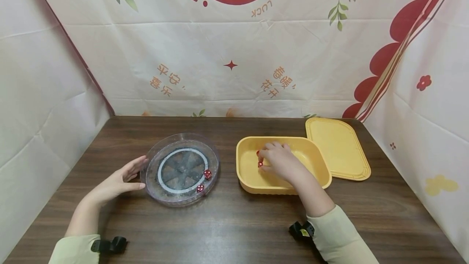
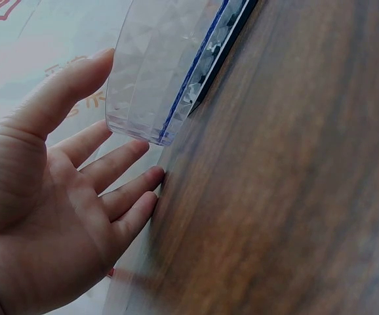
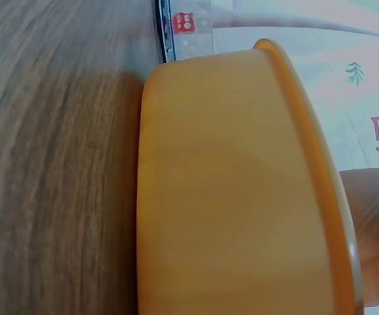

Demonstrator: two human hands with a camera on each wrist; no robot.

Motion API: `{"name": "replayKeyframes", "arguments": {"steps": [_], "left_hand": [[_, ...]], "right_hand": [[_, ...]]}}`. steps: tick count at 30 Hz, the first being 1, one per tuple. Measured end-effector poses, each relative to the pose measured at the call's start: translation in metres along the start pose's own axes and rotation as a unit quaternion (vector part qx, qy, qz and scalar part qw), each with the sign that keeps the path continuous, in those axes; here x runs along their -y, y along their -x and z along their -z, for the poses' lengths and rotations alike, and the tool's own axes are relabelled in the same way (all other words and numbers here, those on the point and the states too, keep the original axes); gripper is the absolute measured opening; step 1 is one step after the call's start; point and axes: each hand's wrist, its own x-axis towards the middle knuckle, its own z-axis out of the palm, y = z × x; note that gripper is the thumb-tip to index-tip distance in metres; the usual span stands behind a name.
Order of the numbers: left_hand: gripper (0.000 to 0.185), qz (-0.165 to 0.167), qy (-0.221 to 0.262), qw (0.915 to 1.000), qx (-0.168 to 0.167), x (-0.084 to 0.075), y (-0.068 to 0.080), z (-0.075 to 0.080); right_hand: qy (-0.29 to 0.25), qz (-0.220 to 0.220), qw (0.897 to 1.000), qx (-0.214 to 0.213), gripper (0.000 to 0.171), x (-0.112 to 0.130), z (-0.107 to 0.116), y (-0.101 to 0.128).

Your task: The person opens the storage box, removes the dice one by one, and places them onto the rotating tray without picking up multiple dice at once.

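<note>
L hand (image 1: 119, 180) open, fingers (image 2: 120, 161) straight, resting at left rim of clear round dish (image 1: 182, 169) on tabletop (image 1: 234, 219), two red dice (image 1: 207, 174) in dish, R hand (image 1: 279, 160) inside yellow tub (image 1: 249, 174), fingers curled pinching red die (image 1: 260, 164), yellow lid (image 1: 337, 148) just beside tub.

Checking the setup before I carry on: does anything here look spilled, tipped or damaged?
Nothing stands out. The clear round tray and yellow box sit flat, the lid lies beside the box, and both dice are inside the tray.
</note>
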Motion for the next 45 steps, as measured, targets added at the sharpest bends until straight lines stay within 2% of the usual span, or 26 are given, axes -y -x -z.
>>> {"name": "replayKeyframes", "arguments": {"steps": [10, 17, 23, 45], "left_hand": [[0.08, 0.003, -0.004, 1.0, -0.002, 0.0, 0.0, 0.0], [0.079, -0.014, 0.001, 0.9999, -0.002, 0.001, 0.0, -0.001], [0.079, -0.014, 0.006, 0.9999, 0.0, 0.001, 0.0, 0.0], [0.081, -0.008, 0.005, 1.0, 0.0, 0.001, 0.0, 0.0]], "right_hand": [[0.008, 0.013, 1.0, -0.006, 0.013, 0.008, 0.008, 0.003], [0.005, 0.012, 1.0, -0.004, 0.012, 0.014, 0.013, 0.004], [0.007, 0.021, 1.0, -0.013, 0.011, 0.02, 0.017, 0.004], [0.014, 0.037, 0.999, -0.003, 0.009, 0.046, 0.026, -0.012]]}}
